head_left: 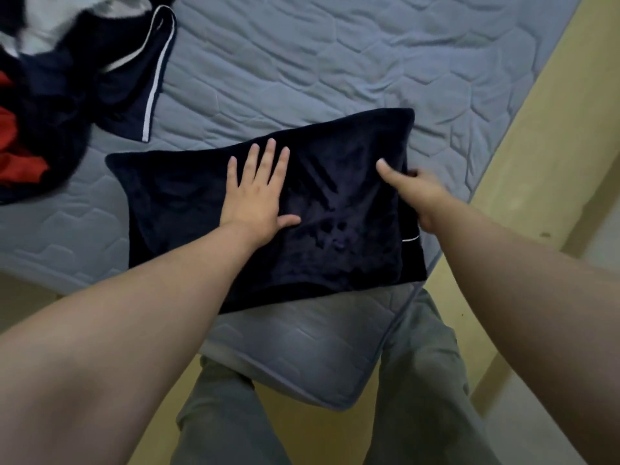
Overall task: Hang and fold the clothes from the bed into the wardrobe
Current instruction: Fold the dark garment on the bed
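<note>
Left hand lay flat, fingers spread, pressing folded navy garment at mattress near corner, right hand pinched its 3 o'clock edge (thumb on top), clothes pile at 10 o'clock

Left hand: centre frame, palm down, fingers straight, spread.
Right hand: centre right, thumb and curled fingers pinch dark garment edge.
Forearms: bare, extended forward.

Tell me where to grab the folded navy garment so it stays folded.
Take the navy garment at both short ends, fingers sliding under from left and right. It lies flat as a wide rectangle, so lifting one end would probably let it sag open. The right hand pinches one end.
</note>
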`<action>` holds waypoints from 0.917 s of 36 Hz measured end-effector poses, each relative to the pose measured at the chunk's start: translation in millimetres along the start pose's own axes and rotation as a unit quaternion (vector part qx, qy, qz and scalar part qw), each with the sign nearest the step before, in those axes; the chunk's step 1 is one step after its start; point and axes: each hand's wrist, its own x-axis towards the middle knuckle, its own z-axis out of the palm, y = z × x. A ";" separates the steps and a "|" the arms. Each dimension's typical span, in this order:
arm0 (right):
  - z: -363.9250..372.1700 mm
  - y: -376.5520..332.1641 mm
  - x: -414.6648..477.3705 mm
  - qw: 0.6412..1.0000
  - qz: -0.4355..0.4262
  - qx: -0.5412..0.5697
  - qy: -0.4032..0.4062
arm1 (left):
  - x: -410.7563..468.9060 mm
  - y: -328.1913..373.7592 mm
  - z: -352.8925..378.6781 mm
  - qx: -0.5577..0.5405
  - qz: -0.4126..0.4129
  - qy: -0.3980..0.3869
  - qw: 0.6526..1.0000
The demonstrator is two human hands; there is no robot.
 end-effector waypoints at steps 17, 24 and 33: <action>29.1 12.8 -40.2 0.955 -0.220 -0.194 -0.041 | 19.6 -8.5 64.8 0.056 -0.036 -0.056 0.996; 85.9 -2.8 -94.6 0.914 -0.284 -0.288 0.012 | 19.9 -17.0 61.3 0.062 -0.013 -0.080 0.995; 183.7 -17.4 -157.3 0.908 -0.272 -0.317 0.018 | -66.4 -51.8 46.1 -0.276 -0.079 0.152 0.946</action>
